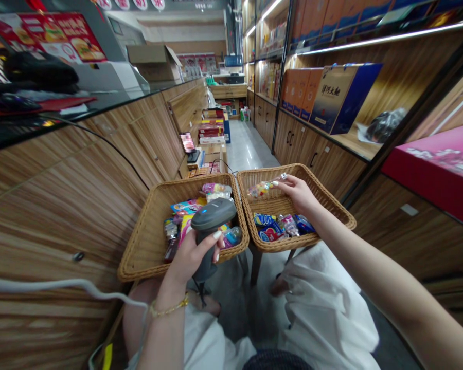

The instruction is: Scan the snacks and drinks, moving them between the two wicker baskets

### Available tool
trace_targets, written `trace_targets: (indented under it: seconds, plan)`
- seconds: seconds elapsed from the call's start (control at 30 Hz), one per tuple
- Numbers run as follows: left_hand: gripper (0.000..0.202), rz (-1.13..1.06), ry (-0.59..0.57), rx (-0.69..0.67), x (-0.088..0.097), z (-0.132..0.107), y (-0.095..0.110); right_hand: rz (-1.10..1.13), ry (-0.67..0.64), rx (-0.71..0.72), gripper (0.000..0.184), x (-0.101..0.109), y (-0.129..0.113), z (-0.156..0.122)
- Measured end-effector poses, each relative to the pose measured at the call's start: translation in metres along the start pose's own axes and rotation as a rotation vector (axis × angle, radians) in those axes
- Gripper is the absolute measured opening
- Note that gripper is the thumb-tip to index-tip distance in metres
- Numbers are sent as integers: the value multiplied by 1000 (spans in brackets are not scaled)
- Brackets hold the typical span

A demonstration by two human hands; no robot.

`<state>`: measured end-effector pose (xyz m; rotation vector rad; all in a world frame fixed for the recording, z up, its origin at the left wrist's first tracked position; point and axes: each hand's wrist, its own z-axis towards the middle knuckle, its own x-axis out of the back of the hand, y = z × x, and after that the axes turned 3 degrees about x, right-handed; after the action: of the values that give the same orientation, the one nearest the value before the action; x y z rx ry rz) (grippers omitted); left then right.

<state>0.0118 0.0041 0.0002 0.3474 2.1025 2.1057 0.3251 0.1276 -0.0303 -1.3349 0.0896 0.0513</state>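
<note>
Barcode scanner (213, 221), matte grey plastic, in left hand (189, 262)

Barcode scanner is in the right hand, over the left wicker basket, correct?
Not quite: the barcode scanner is in the left hand, not the right, as the head view shows. It is over the left wicker basket, as you said.

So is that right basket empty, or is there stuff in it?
It isn't empty. Colorful snack packets lie in the bottom of the wicker basket, and the right hand holds a clear candy bag over it.
</note>
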Motion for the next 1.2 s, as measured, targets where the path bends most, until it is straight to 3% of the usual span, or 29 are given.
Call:
trace_targets:
  seconds: [0.17, 0.4, 0.73, 1.03, 1.2]
  plan:
    - [32, -15, 16, -8, -3, 0, 3, 77, 59, 34, 41, 3, -1, -3]
    - [32, -10, 14, -15, -4, 1, 4, 40, -60, 16, 41, -3, -4, -12]
    - [29, -16, 2, -4, -4, 2, 4, -29, -72, 16, 44, -2, -7, -11]
    - [29, -16, 12, -2, -5, 0, 7, -14, -7, 31, 46, -3, 1, -8]
    - [29, -7, 21, -13, -5, 0, 6, 24, -51, 3, 45, -2, -4, -12]
